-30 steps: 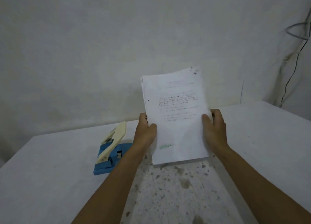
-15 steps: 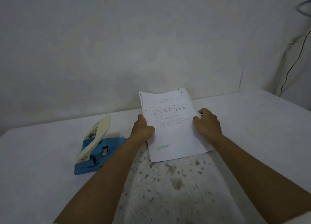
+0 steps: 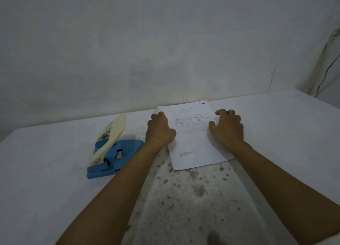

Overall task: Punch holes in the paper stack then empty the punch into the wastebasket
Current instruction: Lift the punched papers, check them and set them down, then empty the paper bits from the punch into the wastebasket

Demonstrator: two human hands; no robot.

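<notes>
Lowered from upright a second ago, the white printed paper stack [image 3: 191, 136] is now lying flat on the stained white table [image 3: 276, 134]. I am pressing my left hand [image 3: 159, 129] and right hand [image 3: 227, 127] on its side edges, fingers curled, gripping nothing. The blue hole punch with a cream lever [image 3: 110, 149] is sitting just left, lever raised.

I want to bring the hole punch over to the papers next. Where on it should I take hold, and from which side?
Probably grip the blue base of the hole punch across its long sides, coming down from above with the left hand, which is nearer. The cream lever stands raised and hinged, so lifting by it would likely let the base swing. The paper stack lies flat just to its right.
</notes>
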